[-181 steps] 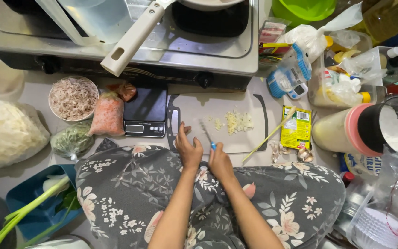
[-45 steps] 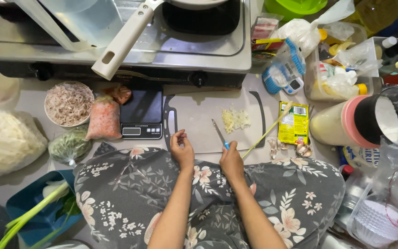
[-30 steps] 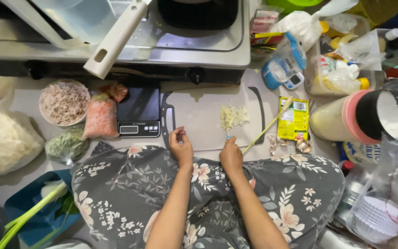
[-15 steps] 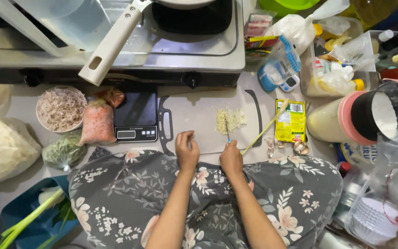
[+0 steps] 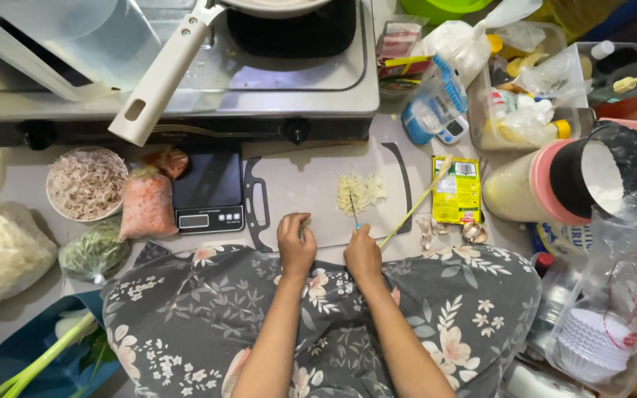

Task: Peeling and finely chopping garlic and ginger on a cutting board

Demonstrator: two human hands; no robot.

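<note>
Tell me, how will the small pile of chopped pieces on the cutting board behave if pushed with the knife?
The chopped pile looks loose and light, so it would probably scatter. The pieces seem moist, perhaps sticking to the knife on the flat cutting board.

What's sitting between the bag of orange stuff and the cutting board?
A black kitchen scale lies between the orange bag and the grey cutting board, as the head view shows.

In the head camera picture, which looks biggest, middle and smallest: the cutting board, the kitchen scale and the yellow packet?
1. Cutting board, clearly the largest.
2. Kitchen scale, in the middle.
3. Yellow packet, the smallest.
All three lie on the same surface, so nearness hardly skews it.
</note>
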